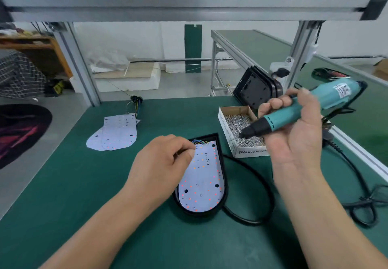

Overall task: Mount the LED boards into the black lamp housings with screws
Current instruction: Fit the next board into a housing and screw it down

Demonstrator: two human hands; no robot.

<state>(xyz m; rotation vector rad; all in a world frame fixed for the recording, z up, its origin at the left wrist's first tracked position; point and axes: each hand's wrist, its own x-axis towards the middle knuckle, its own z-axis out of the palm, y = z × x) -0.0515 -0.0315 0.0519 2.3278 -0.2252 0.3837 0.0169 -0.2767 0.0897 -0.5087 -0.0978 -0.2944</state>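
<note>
Front and centre on the green tabletop [73,184], the black lamp housing [220,153] lies flat with an LED board [201,184] seated inside. Left hand [161,163] rests at the board's top corner, grip curled, thumb against forefinger; whether it pinches a screw, cannot tell. Right hand [294,138] has its grip clamped round the teal electric screwdriver [281,118], whose bit points into the cardboard box [223,125] of screws [239,121].

Green conveyor [262,43], aluminium frame [77,62], white foam slabs [128,81], wooden shelf [31,43]
</note>
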